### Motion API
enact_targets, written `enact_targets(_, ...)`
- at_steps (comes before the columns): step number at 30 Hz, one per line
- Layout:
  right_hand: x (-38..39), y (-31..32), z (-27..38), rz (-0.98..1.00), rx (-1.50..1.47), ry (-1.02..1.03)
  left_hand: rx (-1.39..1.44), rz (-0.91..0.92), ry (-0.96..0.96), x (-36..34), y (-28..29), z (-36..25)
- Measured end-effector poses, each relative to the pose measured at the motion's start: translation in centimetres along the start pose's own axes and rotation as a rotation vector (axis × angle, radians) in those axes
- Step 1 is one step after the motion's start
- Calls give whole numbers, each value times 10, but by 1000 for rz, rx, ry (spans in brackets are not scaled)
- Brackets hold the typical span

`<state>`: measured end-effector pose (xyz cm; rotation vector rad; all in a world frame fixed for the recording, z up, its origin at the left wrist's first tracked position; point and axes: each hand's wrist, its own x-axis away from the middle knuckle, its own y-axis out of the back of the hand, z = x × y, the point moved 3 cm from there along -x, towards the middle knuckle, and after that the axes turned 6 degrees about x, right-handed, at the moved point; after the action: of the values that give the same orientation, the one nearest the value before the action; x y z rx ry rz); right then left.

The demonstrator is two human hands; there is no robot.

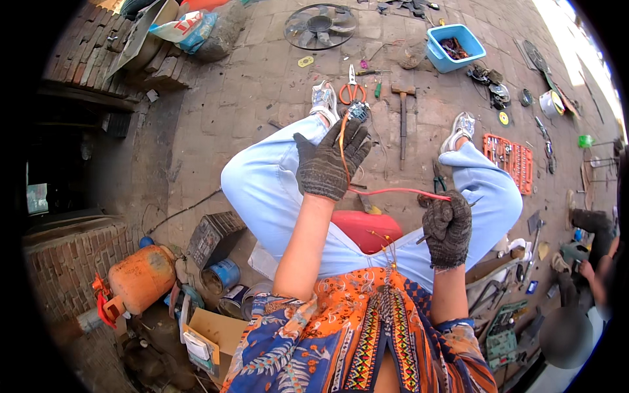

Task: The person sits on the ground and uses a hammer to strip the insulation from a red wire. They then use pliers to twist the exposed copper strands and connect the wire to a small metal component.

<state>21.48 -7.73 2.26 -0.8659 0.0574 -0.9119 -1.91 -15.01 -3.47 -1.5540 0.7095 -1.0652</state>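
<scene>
Both my hands wear dark knitted work gloves. My left hand (333,159) is spread out, back up, with the thumb apart. An orange-red wire (393,190) passes over its fingers. Just beyond its fingertips is a small grey-blue part with wires (358,112); whether they touch cannot be told. My right hand (447,229) is closed on the wire's other end, above my thigh. A thin dark rod (476,202) also sticks out from that fist; its kind is unclear. Orange-handled pliers (352,90) lie beyond the left hand, beside a green-handled screwdriver (378,90).
A hammer (403,124) and dark pliers (439,178) lie between my feet. Under me is a red seat (367,230). Farther off are a fan (319,25), a blue basin (457,64) and an orange socket set (508,160). An orange gas cylinder (142,280) stands left. Another person (593,262) sits right.
</scene>
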Motion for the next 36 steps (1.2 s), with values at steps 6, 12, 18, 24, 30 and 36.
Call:
enact_targets(6,-13,12,13,-52,-308,-4,-52,-211,138,13,62,46)
enact_targets(12,-58,87,-29,-305,742,184,-91,-326,-51,14,48,31)
enact_targets(18,-42,35,-78,-238,1175,452,-152,-321,-185,19,15,5)
enact_targets(24,-29,-34,-96,274,1387,87,-67,-275,-115,13,21,11)
enact_targets(30,-35,-34,-92,192,1480,308,-502,-602,-227,26,27,10)
enact_targets(36,-37,-34,-83,272,1695,246,-755,-121,166,37,28,30)
